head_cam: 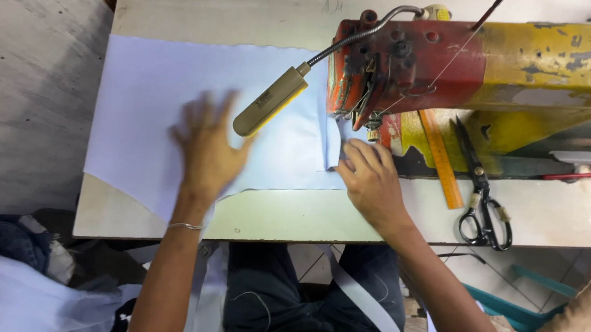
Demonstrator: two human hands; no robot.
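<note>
A pale lilac-white cloth [155,94] lies spread over the left part of the sewing table [292,218]. My left hand [208,146] rests flat on it with fingers spread, blurred by motion. My right hand [371,178] presses the cloth's folded right edge down just in front of the needle area of a worn red and yellow sewing machine [469,67]. The fingers of that hand are curled onto the fabric edge. A beige gooseneck lamp [269,102] hangs over the cloth between my hands.
An orange ruler [441,159] and black scissors [482,193] lie to the right of my right hand. A white strip of cloth [365,303] hangs across my lap. More pale fabric [16,299] and dark cloth are heaped at lower left.
</note>
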